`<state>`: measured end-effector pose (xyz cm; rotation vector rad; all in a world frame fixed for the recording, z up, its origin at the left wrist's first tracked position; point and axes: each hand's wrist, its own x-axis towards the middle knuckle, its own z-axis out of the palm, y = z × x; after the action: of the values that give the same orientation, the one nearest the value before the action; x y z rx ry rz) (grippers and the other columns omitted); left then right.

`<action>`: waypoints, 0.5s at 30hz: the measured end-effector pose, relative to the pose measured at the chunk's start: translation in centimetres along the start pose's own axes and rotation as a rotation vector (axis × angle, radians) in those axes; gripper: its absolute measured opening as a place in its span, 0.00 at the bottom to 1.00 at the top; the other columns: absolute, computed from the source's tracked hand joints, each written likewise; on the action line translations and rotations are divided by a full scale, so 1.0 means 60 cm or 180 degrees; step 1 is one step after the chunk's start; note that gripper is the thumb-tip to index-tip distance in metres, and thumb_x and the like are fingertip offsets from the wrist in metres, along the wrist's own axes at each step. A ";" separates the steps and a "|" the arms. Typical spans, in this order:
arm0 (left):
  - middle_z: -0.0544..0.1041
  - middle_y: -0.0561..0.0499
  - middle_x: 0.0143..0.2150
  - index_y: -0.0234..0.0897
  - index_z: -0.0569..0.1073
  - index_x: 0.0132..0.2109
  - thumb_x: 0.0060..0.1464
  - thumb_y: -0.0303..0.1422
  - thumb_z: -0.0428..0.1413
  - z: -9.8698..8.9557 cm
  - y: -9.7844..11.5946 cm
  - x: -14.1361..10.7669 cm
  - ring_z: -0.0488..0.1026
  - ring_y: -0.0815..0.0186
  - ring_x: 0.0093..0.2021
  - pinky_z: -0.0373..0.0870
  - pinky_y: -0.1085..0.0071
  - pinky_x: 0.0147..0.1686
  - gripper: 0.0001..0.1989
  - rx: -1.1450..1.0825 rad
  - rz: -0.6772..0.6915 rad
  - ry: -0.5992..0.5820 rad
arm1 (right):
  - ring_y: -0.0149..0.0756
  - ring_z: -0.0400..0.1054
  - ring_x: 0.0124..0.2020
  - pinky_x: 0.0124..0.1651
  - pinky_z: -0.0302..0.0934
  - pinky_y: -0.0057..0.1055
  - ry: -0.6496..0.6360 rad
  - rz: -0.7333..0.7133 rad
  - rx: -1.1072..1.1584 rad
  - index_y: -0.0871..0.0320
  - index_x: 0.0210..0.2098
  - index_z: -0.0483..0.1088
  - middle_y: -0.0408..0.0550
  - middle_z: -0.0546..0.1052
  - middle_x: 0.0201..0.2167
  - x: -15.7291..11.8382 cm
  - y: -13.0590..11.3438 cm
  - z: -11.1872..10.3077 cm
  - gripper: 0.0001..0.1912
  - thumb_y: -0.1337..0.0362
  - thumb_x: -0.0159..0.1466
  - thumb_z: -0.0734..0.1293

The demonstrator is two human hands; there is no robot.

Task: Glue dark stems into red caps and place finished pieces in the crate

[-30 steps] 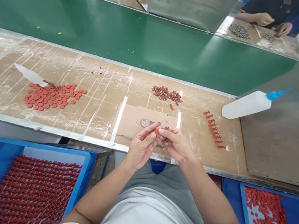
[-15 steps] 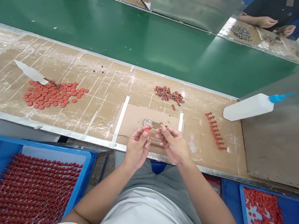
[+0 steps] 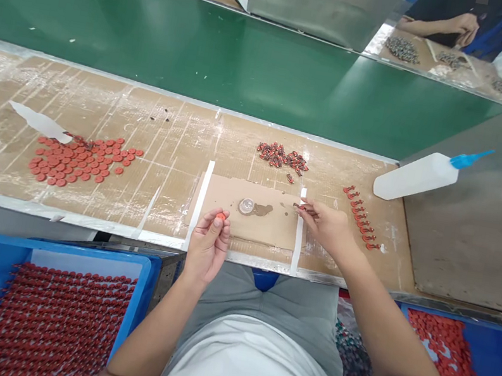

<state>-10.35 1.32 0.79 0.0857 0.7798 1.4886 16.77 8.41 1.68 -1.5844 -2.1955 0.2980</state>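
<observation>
My left hand [image 3: 209,242], near the front edge of the table, pinches a small round red piece [image 3: 221,216] between thumb and fingers. To the right, over the cardboard's taped edge, the fingertips of my right hand [image 3: 324,225] are closed on a small dark-red part [image 3: 298,206]. Between the hands, a small clear round dish [image 3: 246,206] rests on a cardboard sheet [image 3: 227,187], beside a wet brown stain. Beyond the sheet lies a pile of small red-and-black parts [image 3: 278,155]. Right of my right hand runs a row of red discs with parts standing on them [image 3: 360,216].
Loose red discs [image 3: 67,163] spread at left beside a white strip [image 3: 38,121]. A white bottle with blue nozzle [image 3: 419,177] leans against the metal panel at right. Blue bins [image 3: 145,286] of red pieces flank my legs. Across the green belt [image 3: 161,32] a co-worker's hands show.
My hands have moved apart: the left one leftward with the round red piece, the right one rightward with the dark-red part. The dish now shows fully. The co-worker's hands have come together.
</observation>
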 end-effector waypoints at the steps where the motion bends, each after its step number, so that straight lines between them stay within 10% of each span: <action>1: 0.79 0.52 0.40 0.37 0.77 0.39 0.44 0.28 0.66 -0.001 0.000 0.001 0.75 0.79 0.34 0.72 0.86 0.38 0.12 0.0055 0.0017 0.0014 | 0.38 0.74 0.34 0.38 0.65 0.32 -0.0095 0.0007 -0.0143 0.53 0.47 0.74 0.49 0.80 0.36 0.002 0.003 -0.002 0.15 0.56 0.64 0.63; 15: 0.80 0.50 0.41 0.35 0.78 0.40 0.46 0.27 0.65 -0.007 0.003 0.002 0.77 0.77 0.36 0.72 0.85 0.41 0.11 0.0178 -0.0037 0.0066 | 0.36 0.73 0.40 0.42 0.65 0.31 -0.0307 -0.0491 -0.0217 0.50 0.44 0.76 0.47 0.79 0.42 0.012 -0.002 0.008 0.15 0.59 0.67 0.58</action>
<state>-10.74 1.25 0.50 0.1078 0.8376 1.4589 16.25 9.06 1.44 -1.4523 -2.4098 0.2606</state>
